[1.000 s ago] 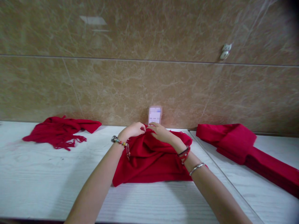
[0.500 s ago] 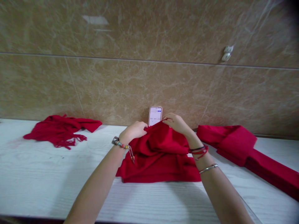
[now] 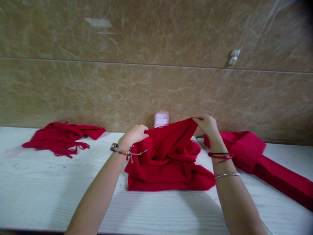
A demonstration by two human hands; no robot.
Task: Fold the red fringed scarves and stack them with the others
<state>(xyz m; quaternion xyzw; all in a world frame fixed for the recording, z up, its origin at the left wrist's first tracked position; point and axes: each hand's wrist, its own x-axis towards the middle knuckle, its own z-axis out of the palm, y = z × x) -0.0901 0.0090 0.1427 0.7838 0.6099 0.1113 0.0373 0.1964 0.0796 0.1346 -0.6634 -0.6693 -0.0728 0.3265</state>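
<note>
A red scarf lies bunched in front of me, its near part flat on the white table and its far edge lifted. My left hand pinches that raised edge at its left end. At the other end, my right hand grips the edge between thumb and fingers, so the cloth stretches in a slanting line between both hands. The middle of the scarf is rumpled into loose folds. A bit of red fringe shows by my left wrist.
A phone leans on the brown marbled wall, partly behind the raised cloth. Left on the white table lies a crumpled red fringed scarf. Long folded red cloth stretches along the right. A small white cat-shaped piece sits on the wall.
My hands have moved apart, the right one further right, drawing the scarf's far edge out between them. The raised cloth now covers the lower part of the phone.
</note>
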